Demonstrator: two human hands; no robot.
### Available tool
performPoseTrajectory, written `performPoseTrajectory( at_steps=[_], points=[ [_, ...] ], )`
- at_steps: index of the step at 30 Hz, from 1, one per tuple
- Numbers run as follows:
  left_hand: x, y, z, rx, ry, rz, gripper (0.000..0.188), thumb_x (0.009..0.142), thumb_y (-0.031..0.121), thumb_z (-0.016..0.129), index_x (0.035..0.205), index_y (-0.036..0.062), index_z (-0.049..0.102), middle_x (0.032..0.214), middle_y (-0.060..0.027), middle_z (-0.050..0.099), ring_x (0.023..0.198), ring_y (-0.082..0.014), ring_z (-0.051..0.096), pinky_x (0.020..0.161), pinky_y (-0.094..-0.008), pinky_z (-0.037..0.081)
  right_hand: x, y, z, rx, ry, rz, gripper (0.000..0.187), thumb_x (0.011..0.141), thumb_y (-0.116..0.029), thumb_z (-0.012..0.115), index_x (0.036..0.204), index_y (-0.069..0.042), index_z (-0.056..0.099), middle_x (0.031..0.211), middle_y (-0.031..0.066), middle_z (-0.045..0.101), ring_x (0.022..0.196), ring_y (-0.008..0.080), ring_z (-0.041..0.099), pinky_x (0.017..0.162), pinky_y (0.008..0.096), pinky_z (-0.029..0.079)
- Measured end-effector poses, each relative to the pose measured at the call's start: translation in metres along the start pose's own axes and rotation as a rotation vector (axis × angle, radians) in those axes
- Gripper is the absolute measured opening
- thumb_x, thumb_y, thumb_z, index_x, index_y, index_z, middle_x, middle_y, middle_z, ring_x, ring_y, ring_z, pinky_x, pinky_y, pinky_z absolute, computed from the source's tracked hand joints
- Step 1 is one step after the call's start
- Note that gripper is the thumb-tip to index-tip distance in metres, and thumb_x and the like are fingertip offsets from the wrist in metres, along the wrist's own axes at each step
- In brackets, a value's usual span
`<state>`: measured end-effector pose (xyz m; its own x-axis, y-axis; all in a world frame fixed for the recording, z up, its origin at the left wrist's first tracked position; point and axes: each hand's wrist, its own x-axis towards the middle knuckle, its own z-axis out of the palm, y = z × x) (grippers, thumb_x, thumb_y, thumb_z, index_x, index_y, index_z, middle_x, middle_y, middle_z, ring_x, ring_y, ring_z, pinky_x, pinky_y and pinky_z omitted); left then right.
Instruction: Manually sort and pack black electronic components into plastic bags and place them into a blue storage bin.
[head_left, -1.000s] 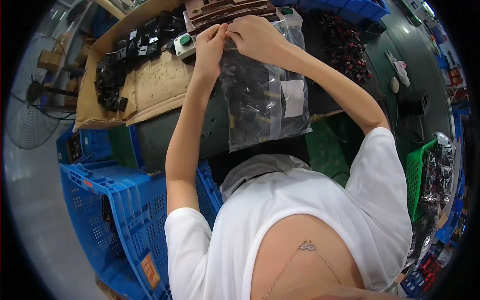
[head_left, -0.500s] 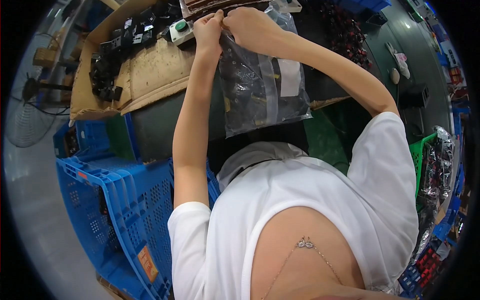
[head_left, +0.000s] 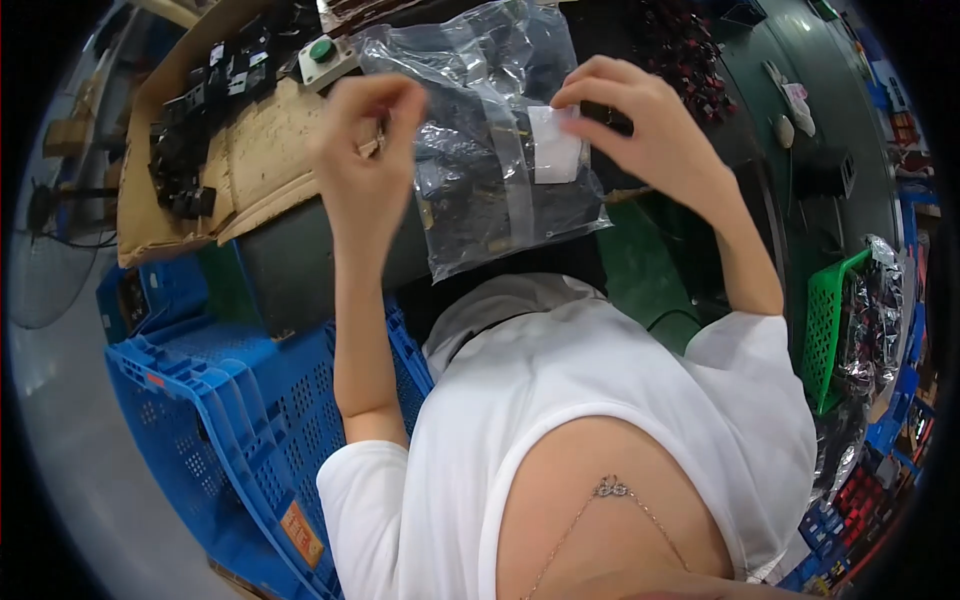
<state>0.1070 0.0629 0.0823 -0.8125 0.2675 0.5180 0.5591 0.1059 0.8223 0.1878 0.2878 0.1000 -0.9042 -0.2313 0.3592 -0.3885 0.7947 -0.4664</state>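
A clear plastic bag [head_left: 465, 205] lies on the dark work table, with dark contents showing through and a white label [head_left: 556, 150] on its right part. Over the bag's left edge hovers my left hand [head_left: 365, 140]; its fingers curl round toward the thumb, and blur hides whether the tips meet. My right hand [head_left: 645, 125] is raised at the bag's right side, thumb and fingers apart by the label, with nothing seen between them. Whether its fingertips touch the bag is unclear.
A cardboard box [head_left: 275, 150] of black parts stands left of the bag, beside a green push button [head_left: 321, 50]. Red and black parts [head_left: 685, 60] are heaped at the far right. Blue crates [head_left: 270, 390] stand low at left, a green basket [head_left: 825, 330] at right.
Both hands have left the bag's far end and come nearer, spreading apart, the left to the left and the right to the right. The bag's top, earlier partly under the hands, now shows.
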Motion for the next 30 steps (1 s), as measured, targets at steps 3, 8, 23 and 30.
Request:
performPoseTrajectory(
  at_steps=[3, 8, 23, 30],
  points=[
    [-0.016, 0.018, 0.019, 0.208, -0.189, -0.002, 0.026, 0.069, 0.010, 0.071, 0.087, -0.0005, 0.057, 0.077, -0.0096, 0.055, 0.071, -0.0214, 0.055, 0.067, -0.0297, 0.044, -0.016, -0.012, 0.007, 0.041, 0.047, 0.090, 0.043, 0.066, -0.015, 0.072, 0.105, -0.005, 0.057, 0.107, 0.0076, 0.052, 0.100, 0.0251, 0.051, 0.084, 0.0315, 0.042],
    [-0.030, 0.014, 0.040, 0.427, -0.232, -0.022, 0.034, 0.068, 0.017, 0.072, 0.086, -0.0003, 0.050, 0.076, -0.0090, 0.048, 0.069, -0.0228, 0.050, 0.063, -0.0324, 0.042, -0.017, -0.010, 0.026, 0.113, 0.130, 0.071, 0.034, 0.067, -0.012, 0.071, 0.098, -0.007, 0.061, 0.101, 0.0053, 0.055, 0.094, 0.0219, 0.051, 0.083, 0.0309, 0.041],
    [-0.031, 0.016, 0.046, 0.293, -0.101, 0.227, 0.014, 0.067, -0.003, 0.062, 0.075, 0.0039, 0.052, 0.090, -0.0064, 0.059, 0.085, -0.0264, 0.048, 0.074, -0.0324, 0.038, -0.006, -0.018, 0.031, 0.133, 0.148, 0.004, 0.013, 0.069, -0.003, 0.065, 0.076, -0.005, 0.054, 0.086, 0.0031, 0.058, 0.082, 0.0224, 0.046, 0.073, 0.0310, 0.038],
    [-0.030, 0.013, 0.042, 0.313, -0.179, 0.295, 0.020, 0.064, -0.009, 0.061, 0.076, 0.0037, 0.051, 0.086, -0.0048, 0.060, 0.079, -0.0246, 0.050, 0.070, -0.0309, 0.038, 0.000, 0.003, 0.019, 0.247, 0.222, 0.091, 0.016, 0.070, -0.001, 0.064, 0.084, -0.003, 0.057, 0.090, 0.0055, 0.059, 0.084, 0.0231, 0.052, 0.072, 0.0294, 0.042]
  ],
)
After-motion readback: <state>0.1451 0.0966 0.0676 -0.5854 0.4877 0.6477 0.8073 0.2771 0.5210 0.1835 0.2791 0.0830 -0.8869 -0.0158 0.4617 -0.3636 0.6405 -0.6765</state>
